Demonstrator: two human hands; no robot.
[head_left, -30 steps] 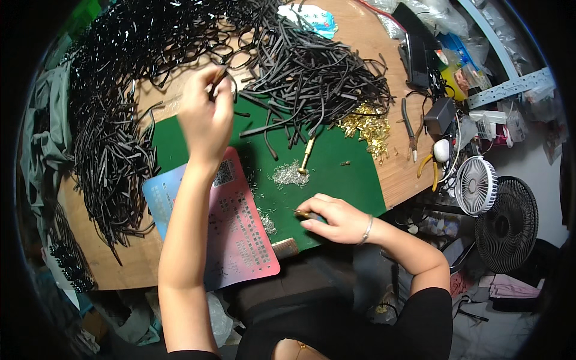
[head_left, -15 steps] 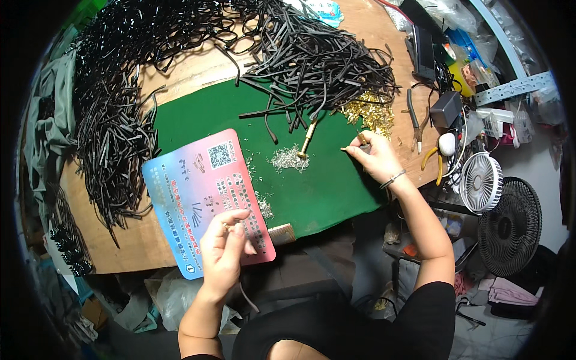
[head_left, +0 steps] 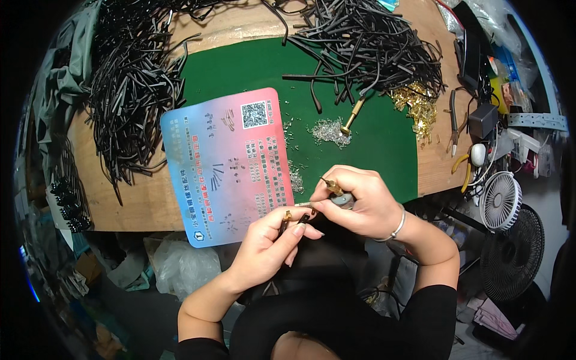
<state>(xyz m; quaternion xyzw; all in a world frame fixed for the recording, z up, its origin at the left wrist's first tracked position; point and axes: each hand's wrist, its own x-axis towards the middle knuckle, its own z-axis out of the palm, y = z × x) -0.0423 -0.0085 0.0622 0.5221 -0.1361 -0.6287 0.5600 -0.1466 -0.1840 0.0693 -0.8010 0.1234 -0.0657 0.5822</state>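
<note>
My left hand point(head_left: 264, 246) is closed around a dark, slim piece point(head_left: 304, 219) that looks like a glasses temple, mostly covered by my fingers. A gold ring point(head_left: 288, 216) sits on one of its fingers. Right beside it, my right hand point(head_left: 369, 207) grips a small brass tool point(head_left: 332, 187) with a round grey end; its exact kind is unclear. The fingertips of both hands meet over the mat's front edge. Something small and gold-brown point(head_left: 314, 211) shows between them, too small to name.
A pink-and-blue printed card point(head_left: 234, 168) lies on the green mat point(head_left: 384, 144), with small screws on it. Silver screws point(head_left: 330, 132) are heaped by a brass-handled tool point(head_left: 354, 115). Black temples point(head_left: 372, 48), gold parts point(head_left: 417, 111), pliers point(head_left: 454, 126) and a white fan point(head_left: 500, 201) stand around.
My right hand has come down and left from the mat's right side to meet my left hand. My left hand has moved right, off the card. The whole view has shifted.
</note>
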